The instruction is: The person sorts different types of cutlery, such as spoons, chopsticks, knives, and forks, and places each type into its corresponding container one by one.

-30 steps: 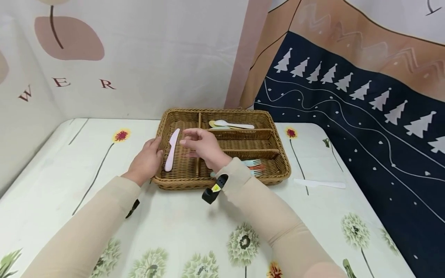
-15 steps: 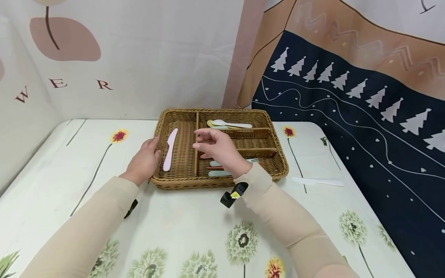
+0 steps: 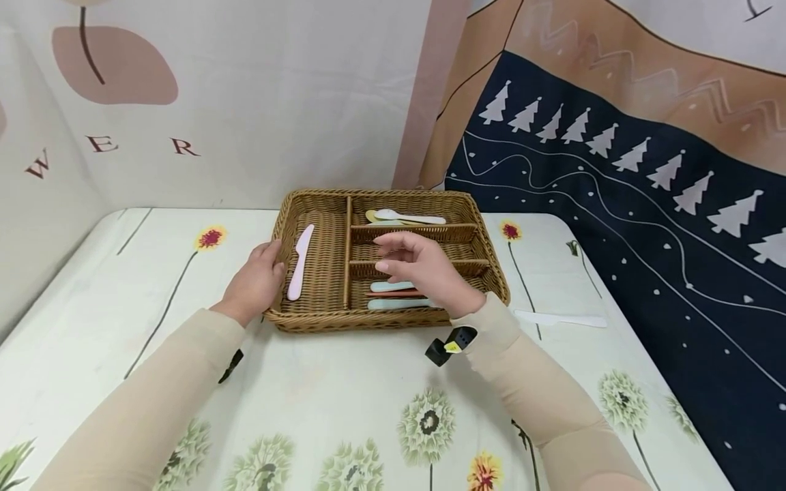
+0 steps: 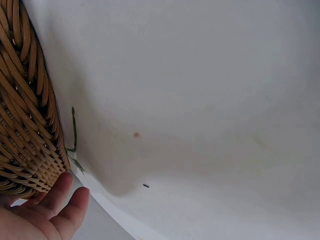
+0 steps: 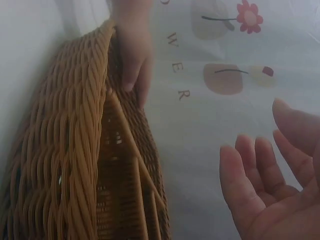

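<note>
My left hand [image 3: 253, 283] holds the left rim of a wicker cutlery basket [image 3: 344, 320]; in the left wrist view its fingers [image 4: 62, 197] lie against the outer wall. A pink knife [image 3: 301, 262] lies in the long left compartment. Above the right-hand compartments hovers my right hand [image 3: 426, 269], fingers loosely bent and apart, with nothing in it. Beneath it, pale blue and orange utensils [image 3: 393, 304] lie in the front compartment, their right ends hidden by the hand. White and yellow spoons [image 3: 408, 217] rest in the back compartment.
A white knife [image 3: 560, 319] lies on the flowered tablecloth [image 3: 344, 389], right of the basket. A pale curtain [image 3: 276, 102] hangs behind, and a dark cloth with trees [image 3: 589, 184] covers the right side.
My right hand has moved right, from over the left compartment to above the right-hand ones, uncovering the handles in front. My left hand stays on the rim, and the pink knife lies still.
</note>
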The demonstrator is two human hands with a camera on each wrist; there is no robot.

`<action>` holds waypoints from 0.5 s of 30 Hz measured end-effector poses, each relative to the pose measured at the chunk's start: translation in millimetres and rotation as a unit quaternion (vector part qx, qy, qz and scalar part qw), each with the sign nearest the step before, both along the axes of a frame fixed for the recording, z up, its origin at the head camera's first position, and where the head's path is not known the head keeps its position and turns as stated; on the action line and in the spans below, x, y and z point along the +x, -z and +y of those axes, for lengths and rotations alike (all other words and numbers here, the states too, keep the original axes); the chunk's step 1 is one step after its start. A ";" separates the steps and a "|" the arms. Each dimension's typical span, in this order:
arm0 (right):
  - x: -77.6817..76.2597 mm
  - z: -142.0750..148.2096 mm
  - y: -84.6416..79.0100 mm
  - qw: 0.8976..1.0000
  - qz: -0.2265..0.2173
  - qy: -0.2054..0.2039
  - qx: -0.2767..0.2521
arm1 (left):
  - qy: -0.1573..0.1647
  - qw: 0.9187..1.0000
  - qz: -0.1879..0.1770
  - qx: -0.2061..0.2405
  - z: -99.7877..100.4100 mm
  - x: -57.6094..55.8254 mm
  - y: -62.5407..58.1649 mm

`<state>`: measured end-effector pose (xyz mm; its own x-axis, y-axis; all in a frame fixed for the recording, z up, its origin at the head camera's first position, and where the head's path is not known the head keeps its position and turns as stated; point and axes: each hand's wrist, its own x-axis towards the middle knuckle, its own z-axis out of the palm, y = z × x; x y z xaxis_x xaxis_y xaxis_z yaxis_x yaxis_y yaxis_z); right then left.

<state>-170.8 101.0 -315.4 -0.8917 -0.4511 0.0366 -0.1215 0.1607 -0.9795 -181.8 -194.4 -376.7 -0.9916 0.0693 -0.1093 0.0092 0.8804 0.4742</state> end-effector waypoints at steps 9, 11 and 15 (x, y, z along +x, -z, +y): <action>-1.9 32.2 4.4 0.999 0.019 0.018 0.038 | -0.003 1.000 -0.001 -0.002 -0.2 -1.7 1.5; -2.1 39.5 5.1 0.999 0.026 0.021 0.041 | -0.003 1.000 -0.001 -0.002 -0.3 -1.9 1.4; -1.6 53.3 4.2 0.997 0.040 0.037 0.054 | -0.002 1.000 0.001 -0.001 -0.5 -2.0 1.3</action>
<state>-172.4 154.3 -319.6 -0.9191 -0.3890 0.0634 -0.1818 0.2757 -0.9439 -183.8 -194.9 -378.0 -0.9921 0.0646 -0.1071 0.0064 0.8814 0.4723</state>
